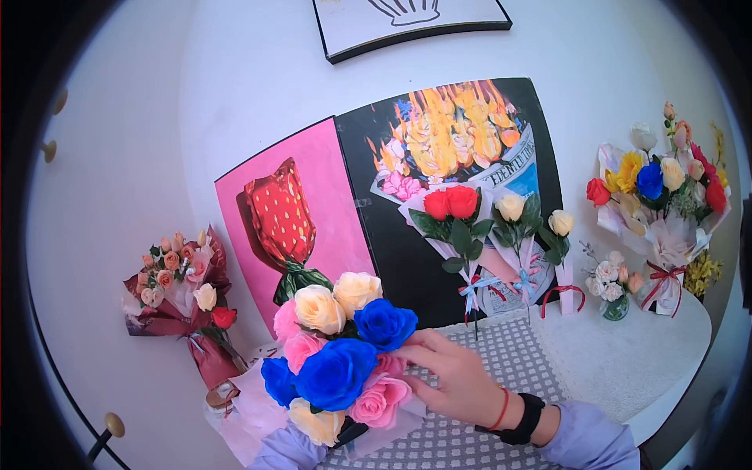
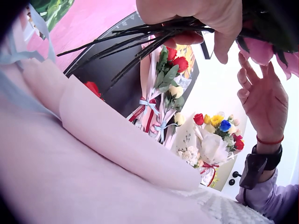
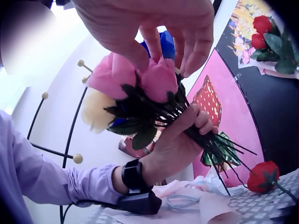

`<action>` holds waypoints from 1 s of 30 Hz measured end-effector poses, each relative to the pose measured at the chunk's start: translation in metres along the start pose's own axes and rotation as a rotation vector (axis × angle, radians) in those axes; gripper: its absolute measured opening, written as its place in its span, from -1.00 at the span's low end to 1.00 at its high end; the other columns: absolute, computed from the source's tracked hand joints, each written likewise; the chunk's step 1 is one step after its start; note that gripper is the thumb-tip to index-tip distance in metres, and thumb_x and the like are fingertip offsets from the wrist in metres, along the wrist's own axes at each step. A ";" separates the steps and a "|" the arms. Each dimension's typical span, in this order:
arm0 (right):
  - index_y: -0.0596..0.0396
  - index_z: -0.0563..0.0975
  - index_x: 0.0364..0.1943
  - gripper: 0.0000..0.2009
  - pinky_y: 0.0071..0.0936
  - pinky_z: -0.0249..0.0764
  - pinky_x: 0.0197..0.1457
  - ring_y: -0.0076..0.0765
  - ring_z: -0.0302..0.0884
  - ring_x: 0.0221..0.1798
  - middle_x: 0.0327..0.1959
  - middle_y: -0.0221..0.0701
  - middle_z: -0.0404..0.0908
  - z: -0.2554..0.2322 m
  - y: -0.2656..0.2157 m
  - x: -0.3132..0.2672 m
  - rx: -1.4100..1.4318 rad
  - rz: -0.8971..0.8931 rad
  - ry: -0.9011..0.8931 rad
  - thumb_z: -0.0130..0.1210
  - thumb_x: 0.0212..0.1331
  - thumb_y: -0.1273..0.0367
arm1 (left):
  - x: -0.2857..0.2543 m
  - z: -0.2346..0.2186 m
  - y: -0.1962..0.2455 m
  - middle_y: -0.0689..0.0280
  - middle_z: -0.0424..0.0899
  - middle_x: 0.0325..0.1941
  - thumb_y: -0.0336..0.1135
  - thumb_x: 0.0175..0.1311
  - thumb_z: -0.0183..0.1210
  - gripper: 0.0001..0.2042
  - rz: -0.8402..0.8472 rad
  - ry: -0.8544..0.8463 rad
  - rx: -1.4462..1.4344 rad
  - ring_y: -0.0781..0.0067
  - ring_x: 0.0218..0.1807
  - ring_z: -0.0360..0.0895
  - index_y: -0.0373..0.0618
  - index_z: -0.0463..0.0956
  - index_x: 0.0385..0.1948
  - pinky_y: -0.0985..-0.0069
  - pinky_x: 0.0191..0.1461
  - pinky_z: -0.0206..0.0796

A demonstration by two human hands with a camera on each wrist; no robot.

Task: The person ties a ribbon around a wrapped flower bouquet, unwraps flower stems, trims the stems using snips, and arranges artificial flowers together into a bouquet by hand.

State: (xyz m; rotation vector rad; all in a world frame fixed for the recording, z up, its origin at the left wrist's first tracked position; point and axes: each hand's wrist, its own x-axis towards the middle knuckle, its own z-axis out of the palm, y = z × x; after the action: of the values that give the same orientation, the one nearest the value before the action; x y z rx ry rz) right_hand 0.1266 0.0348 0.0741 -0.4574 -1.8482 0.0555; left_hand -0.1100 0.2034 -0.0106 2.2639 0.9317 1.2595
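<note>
1 bunch [image 1: 337, 376], held up over the cloth [image 1: 517, 356]. Roses visible: 3 blue, 4 pink, 3 cream. Wide-open blooms, dark leaves [image 3: 145, 138], thin dark stems [image 3: 209, 147] fanning out below. Left hand [image 3: 173, 149]: fingers wrapped round stems. Right hand [image 1: 454, 372]: fingers bent, parted, at a pink rose [image 3: 159, 81]; can't tell if pinching. 1 loose red rose [image 3: 262, 176] below.

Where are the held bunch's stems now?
Right wrist view, right of centre: the stems are gripped in the left hand, below the pink roses and up-left of the lone red rose.
</note>
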 end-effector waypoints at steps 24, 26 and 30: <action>0.15 0.53 -0.41 -0.84 -0.51 0.44 -0.35 -0.28 0.51 -0.37 -0.34 -0.36 0.55 -0.009 0.009 0.000 -0.064 -0.225 0.200 0.16 -0.17 0.52 | -0.025 -0.003 -0.043 0.32 0.49 -0.15 -0.18 0.10 0.10 -0.65 0.074 -0.017 0.037 0.45 -0.05 0.37 -0.15 0.36 -0.12 0.35 0.07 0.18; 0.15 0.51 -0.32 -0.77 -0.49 0.43 -0.28 -0.24 0.50 -0.30 -0.24 -0.29 0.51 -0.010 0.010 -0.001 -0.026 -0.232 0.186 0.19 -0.16 0.47 | -0.064 0.004 -0.067 0.31 0.49 -0.14 -0.18 0.10 0.10 -0.65 0.081 -0.013 0.040 0.45 -0.04 0.37 -0.15 0.36 -0.12 0.35 0.07 0.18; 0.14 0.36 -0.03 -0.46 -0.33 0.32 0.00 -0.04 0.34 0.00 0.06 -0.03 0.27 -0.013 0.006 0.000 0.076 -0.212 0.287 0.24 -0.14 0.22 | -0.040 -0.008 -0.056 0.31 0.49 -0.14 -0.17 0.10 0.10 -0.64 0.090 0.005 0.047 0.44 -0.04 0.36 -0.15 0.35 -0.11 0.34 0.08 0.18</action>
State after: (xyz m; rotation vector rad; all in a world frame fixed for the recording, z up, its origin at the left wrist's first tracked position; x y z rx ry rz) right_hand 0.1403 0.0377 0.0765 -0.2029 -1.5964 -0.0800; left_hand -0.1526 0.2150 -0.0643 2.3646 0.8785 1.2945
